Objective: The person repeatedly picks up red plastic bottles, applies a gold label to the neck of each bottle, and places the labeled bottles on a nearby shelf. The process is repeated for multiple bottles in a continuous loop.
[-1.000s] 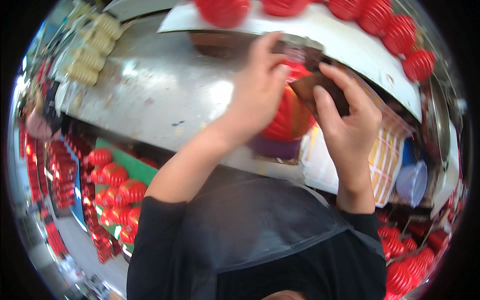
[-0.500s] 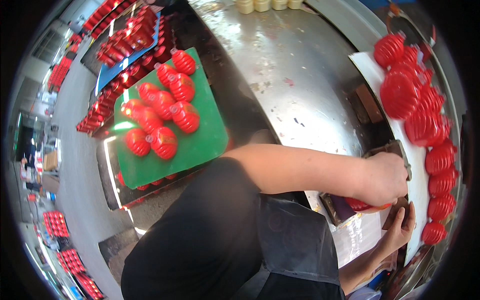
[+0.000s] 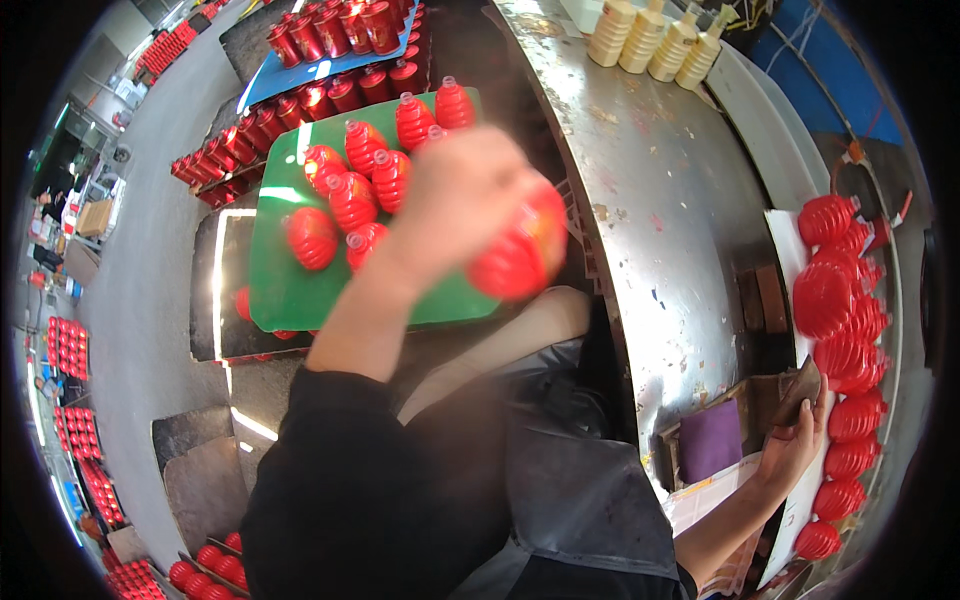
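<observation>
since half a second ago, i am swinging my left hand (image 3: 470, 200) off the counter (image 3: 680, 210), clutching a red ribbed bottle (image 3: 520, 255) above the green tray (image 3: 300, 290). my right hand (image 3: 795, 440) is gripping a brown block (image 3: 800, 385) beside the purple pad (image 3: 710, 440).

Grey concrete floor (image 3: 150, 260), curved shiny steel worktable (image 3: 680, 200), blue sheet (image 3: 800, 70) behind, bright daylight

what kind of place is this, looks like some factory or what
Most likely a small factory or bottling workshop. Ribbed red bottles lie on a green tray, more fill crates on the floor, and the left hand holds a red bottle beside a metal workbench.
</observation>
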{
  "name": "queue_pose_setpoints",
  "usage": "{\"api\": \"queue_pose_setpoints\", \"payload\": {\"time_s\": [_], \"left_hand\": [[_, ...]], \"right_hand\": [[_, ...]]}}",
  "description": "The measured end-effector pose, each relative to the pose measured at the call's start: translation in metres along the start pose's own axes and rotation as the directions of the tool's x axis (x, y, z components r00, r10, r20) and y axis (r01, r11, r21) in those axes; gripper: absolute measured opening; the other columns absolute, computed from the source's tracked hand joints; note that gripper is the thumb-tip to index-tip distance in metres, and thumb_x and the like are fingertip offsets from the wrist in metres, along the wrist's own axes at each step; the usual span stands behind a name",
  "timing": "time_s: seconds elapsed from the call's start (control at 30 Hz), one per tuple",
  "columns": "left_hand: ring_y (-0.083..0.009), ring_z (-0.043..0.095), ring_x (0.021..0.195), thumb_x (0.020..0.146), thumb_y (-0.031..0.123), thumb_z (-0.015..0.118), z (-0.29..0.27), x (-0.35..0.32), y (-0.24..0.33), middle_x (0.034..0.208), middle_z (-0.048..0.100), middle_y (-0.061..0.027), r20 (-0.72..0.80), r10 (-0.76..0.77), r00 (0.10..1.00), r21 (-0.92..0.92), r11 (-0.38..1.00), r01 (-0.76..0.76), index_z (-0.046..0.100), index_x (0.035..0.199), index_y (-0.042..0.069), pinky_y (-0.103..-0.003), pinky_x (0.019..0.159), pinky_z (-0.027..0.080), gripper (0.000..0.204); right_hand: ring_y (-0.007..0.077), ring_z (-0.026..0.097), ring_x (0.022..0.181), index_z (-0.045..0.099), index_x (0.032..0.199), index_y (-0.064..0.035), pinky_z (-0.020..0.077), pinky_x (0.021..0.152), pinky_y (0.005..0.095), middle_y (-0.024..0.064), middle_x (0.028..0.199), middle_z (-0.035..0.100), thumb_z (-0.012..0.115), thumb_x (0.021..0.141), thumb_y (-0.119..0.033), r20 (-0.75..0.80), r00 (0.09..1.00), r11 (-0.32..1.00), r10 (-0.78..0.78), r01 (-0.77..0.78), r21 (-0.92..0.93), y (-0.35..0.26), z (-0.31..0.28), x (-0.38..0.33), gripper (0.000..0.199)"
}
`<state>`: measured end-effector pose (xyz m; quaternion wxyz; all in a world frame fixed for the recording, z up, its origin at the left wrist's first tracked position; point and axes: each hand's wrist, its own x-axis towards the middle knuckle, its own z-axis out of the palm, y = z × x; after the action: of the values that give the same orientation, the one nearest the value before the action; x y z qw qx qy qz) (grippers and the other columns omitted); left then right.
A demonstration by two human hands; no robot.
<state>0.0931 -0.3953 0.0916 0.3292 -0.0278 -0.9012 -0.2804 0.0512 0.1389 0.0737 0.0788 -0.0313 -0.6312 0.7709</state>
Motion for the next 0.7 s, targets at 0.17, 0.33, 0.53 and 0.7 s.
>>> {"api": "queue_pose_setpoints", "payload": {"time_s": [0.17,0.33,0.53,0.7], "left_hand": [[-0.0334,0.07,0.084,0.093,0.034,0.076,-0.069,0.031,-0.138,0.092,0.071,-0.0147,-0.373,-0.164,0.913,0.376,0.873,0.31,0.075,0.087,0.003,-0.042,0.077,0.054,0.031],[-0.0385,0.071,0.097,0.094,0.023,0.066,-0.082,0.064,-0.287,0.102,0.074,-0.0203,-0.362,-0.049,0.931,0.691,0.656,0.303,0.076,0.093,0.002,-0.048,0.085,0.057,0.022],[-0.0395,0.069,0.102,0.097,0.03,0.062,-0.06,0.066,-0.419,0.106,0.074,-0.0193,-0.425,-0.247,0.871,0.581,0.664,0.471,0.078,0.098,0.004,-0.049,0.089,0.056,0.03],[-0.0403,0.072,0.087,0.1,0.039,0.066,-0.012,0.065,-0.526,0.092,0.074,-0.0205,-0.372,-0.371,0.851,0.418,0.752,0.51,0.075,0.094,0.007,-0.05,0.077,0.058,0.035]], "right_hand": [[0.0229,0.064,0.13,0.047,0.157,-0.0041,0.0601,0.1,0.0334,0.0161,0.152,0.057,0.048,0.106,-0.003,-0.022,0.999,0.999,0.042,-0.042,0.006,-0.009,-0.007,0.022,0.052],[0.0231,0.067,0.127,0.045,0.158,-0.0075,0.0592,0.104,0.0352,0.0144,0.148,0.061,0.051,0.107,-0.009,-0.01,0.985,0.984,0.172,-0.172,0.037,-0.026,-0.069,0.031,0.052],[0.0238,0.06,0.135,0.041,0.159,-0.0032,0.0528,0.112,0.0339,0.0136,0.151,0.058,0.057,0.102,-0.003,-0.248,0.954,0.984,0.169,-0.148,0.1,-0.045,-0.152,0.017,0.06],[0.0251,0.057,0.137,0.051,0.152,0.0007,0.0392,0.124,0.0399,0.0124,0.15,0.059,0.062,0.096,-0.008,-0.167,0.972,0.983,0.166,-0.15,0.103,-0.056,-0.149,0.01,0.058]]}}
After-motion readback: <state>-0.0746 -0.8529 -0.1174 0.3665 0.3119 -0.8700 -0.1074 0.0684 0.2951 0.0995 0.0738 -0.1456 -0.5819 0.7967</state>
